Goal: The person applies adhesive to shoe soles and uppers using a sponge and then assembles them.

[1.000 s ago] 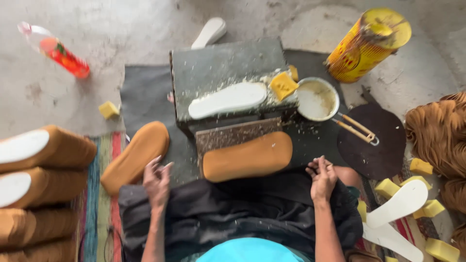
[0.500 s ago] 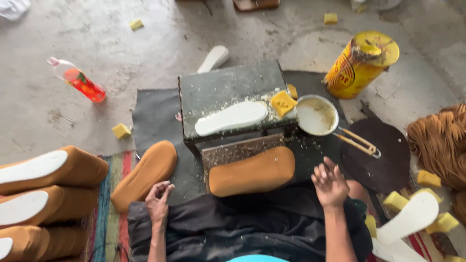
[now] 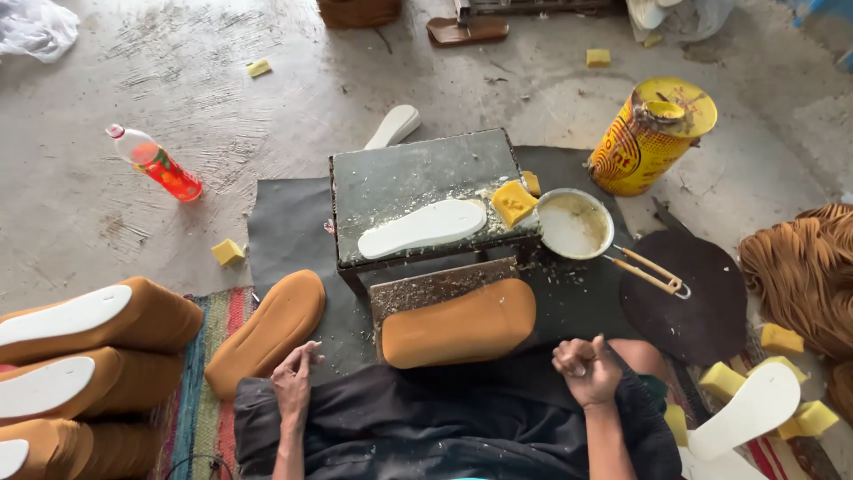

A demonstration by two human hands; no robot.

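A dark mat (image 3: 284, 222) is spread over the concrete floor, seemingly to catch drips and crumbs. At its middle a low work stand (image 3: 418, 182) is set within arm's reach, and a white insole (image 3: 423, 228) is laid flat on it, with a yellow sponge (image 3: 514, 203) and a pan of pale glue (image 3: 574, 224) kept just beside (the yellow tin (image 3: 650, 135) stands farther back). A tan foam-covered sole (image 3: 458, 324) is leaned against the stand's front, and a second tan sole (image 3: 267, 331) lies on the mat near the left hand (image 3: 294, 382). That hand is rested on the dark lap cloth (image 3: 426, 427), fingers loosely curled, nothing held. The right hand (image 3: 586, 369) is likewise empty, fingers bunched together above the knee.
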